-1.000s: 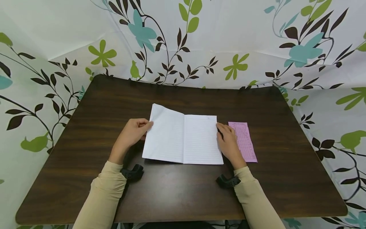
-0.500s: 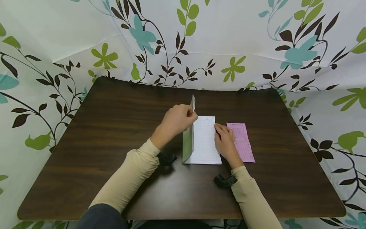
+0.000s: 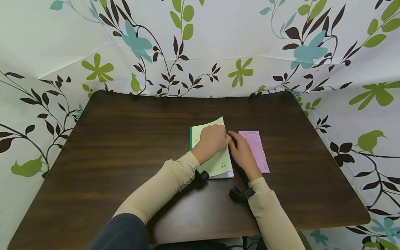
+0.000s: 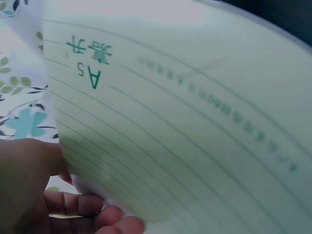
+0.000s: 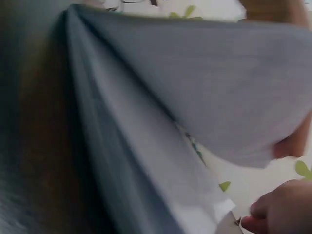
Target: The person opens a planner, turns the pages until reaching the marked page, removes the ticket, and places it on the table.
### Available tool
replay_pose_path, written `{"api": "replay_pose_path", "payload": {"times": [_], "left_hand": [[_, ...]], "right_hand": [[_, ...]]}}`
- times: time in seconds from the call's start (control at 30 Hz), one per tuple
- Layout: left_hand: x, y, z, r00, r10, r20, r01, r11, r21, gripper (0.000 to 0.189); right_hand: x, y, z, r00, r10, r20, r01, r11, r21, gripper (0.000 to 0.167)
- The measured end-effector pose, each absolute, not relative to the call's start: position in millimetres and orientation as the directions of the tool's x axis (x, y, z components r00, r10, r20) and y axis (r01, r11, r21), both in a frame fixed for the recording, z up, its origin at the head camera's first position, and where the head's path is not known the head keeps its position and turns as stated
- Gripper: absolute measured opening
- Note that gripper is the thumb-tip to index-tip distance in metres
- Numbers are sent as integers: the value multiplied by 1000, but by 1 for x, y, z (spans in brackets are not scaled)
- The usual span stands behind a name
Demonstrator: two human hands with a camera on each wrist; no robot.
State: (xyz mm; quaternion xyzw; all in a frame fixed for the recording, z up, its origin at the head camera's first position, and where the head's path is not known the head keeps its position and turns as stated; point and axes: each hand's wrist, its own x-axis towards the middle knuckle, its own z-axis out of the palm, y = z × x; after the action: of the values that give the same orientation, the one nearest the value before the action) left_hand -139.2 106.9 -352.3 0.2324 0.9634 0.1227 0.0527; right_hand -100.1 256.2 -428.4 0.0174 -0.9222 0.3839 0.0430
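A thin notebook with a pale green cover and a dark green spine lies at mid-table, its cover swung nearly closed over white pages. My left hand reaches across it and pinches the cover's right edge. In the left wrist view, that hand has its thumb and fingertips on the bowed cover, which bears lines and green print. My right hand lies by the notebook's right edge, fingers extended. In the blurred right wrist view, its fingers are close to the page corners, below the raised cover.
A pink printed slip lies just right of the notebook, partly behind my right hand. The brown wooden table reaches back to a white curtain patterned with leaves and flowers. Each wrist wears a black camera.
The notebook lay open at a lined page. My left hand has carried the left cover and leaf over to the right, down onto the pages. My right hand stays at the right edge.
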Motion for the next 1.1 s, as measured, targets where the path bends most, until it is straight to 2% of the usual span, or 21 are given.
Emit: {"api": "replay_pose_path", "payload": {"times": [0.23, 0.53, 0.67, 0.87, 1.0, 1.1], "left_hand": [[-141, 104, -375, -905, 414, -103, 383, 894, 233, 49], [-139, 100, -397, -937, 338, -90, 323, 936, 141, 34], [-137, 97, -401, -935, 337, -109, 324, 938, 123, 38], [-134, 75, -395, -937, 331, -110, 300, 926, 229, 51], [-130, 39, -384, -950, 312, 22, 301, 891, 341, 41], [-129, 8, -380, -949, 275, 155, 314, 868, 385, 30]], "right_hand": [[-105, 246, -417, -966, 134, 222, -108, 571, -814, 33], [-113, 225, -424, -948, 68, 312, -221, 567, -793, 26], [-112, 221, -427, -944, 47, 326, -242, 573, -783, 26], [-110, 224, -434, -943, 33, 330, -253, 571, -781, 25], [-108, 233, -438, -931, 38, 362, -271, 592, -759, 25], [-105, 241, -439, -915, 38, 403, -289, 636, -716, 24]]}}
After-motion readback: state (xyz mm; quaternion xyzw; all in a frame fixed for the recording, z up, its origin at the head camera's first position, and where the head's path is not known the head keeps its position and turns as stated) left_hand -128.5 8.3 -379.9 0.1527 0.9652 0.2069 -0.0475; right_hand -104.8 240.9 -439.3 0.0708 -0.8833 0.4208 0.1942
